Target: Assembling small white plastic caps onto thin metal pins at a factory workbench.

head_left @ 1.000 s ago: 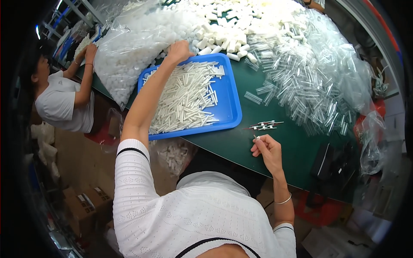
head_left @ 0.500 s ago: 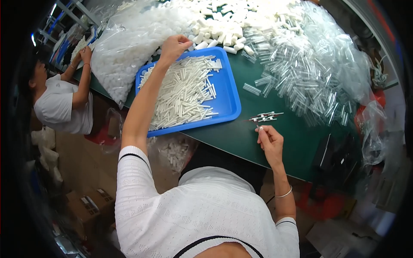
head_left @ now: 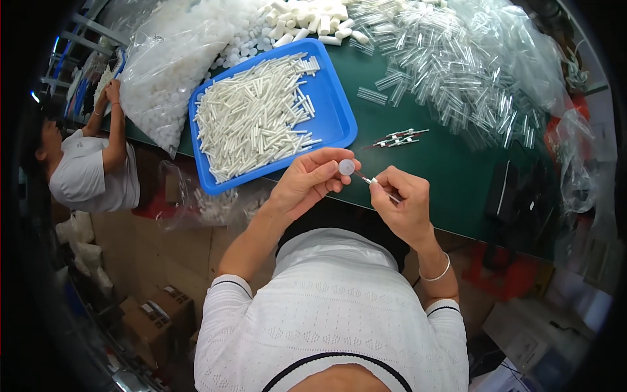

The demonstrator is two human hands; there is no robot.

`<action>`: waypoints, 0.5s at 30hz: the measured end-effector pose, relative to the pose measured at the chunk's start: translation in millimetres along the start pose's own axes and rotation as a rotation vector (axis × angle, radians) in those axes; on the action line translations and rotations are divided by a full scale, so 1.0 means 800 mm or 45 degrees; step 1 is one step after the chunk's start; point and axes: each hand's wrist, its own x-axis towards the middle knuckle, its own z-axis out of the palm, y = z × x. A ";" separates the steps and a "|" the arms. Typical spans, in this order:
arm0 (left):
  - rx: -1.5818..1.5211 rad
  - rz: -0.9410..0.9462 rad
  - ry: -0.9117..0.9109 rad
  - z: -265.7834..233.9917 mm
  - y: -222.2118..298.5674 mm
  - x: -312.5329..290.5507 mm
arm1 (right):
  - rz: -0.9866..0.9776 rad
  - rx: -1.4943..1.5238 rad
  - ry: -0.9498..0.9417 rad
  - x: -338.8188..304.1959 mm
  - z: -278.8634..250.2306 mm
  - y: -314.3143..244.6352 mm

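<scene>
In front of my body, my left hand (head_left: 305, 183) pinches a small round translucent white cap (head_left: 347, 167) between thumb and fingers. My right hand (head_left: 406, 201) grips a thin rod-like piece with a white part and a dark reddish tip (head_left: 370, 180), which points at the cap; whether they touch I cannot tell. Several similar thin pieces (head_left: 397, 138) lie together on the green table, just beyond my right hand. Left of them is a blue tray (head_left: 331, 108) with many short white sticks (head_left: 255, 117) in it.
A big clear bag of white caps (head_left: 166, 78) leans at the left of the green table (head_left: 450, 189). White foam-like cylinders (head_left: 326, 25) are heaped behind the tray, clear tubes (head_left: 450, 78) at the right. Another person (head_left: 95, 157) works at far left.
My left hand has come back from the caps behind the tray with a cap in it. My right hand has moved left toward it with the thin piece. The view has shifted.
</scene>
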 end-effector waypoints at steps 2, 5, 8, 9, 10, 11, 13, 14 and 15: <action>0.033 0.044 0.024 0.001 -0.003 -0.001 | 0.003 -0.007 0.001 -0.005 0.000 0.001; 0.173 0.061 0.100 0.006 -0.008 -0.004 | -0.032 -0.057 0.008 -0.010 0.000 0.001; 0.314 0.139 0.149 0.015 -0.011 -0.003 | -0.102 -0.143 0.052 -0.015 -0.002 0.001; 0.314 0.134 0.146 0.015 -0.012 -0.004 | -0.136 -0.187 0.085 -0.017 -0.002 0.001; 0.281 0.123 0.135 0.015 -0.012 -0.004 | -0.133 -0.187 0.088 -0.018 -0.002 0.001; 0.248 0.111 0.124 0.015 -0.012 -0.004 | -0.155 -0.216 0.100 -0.018 -0.002 0.001; 0.249 0.103 0.125 0.016 -0.012 -0.002 | -0.172 -0.247 0.114 -0.019 -0.002 0.002; 0.250 0.100 0.126 0.016 -0.012 -0.001 | -0.222 -0.279 0.110 -0.020 0.000 0.004; 0.249 0.094 0.124 0.017 -0.013 -0.001 | -0.272 -0.310 0.105 -0.020 0.001 0.006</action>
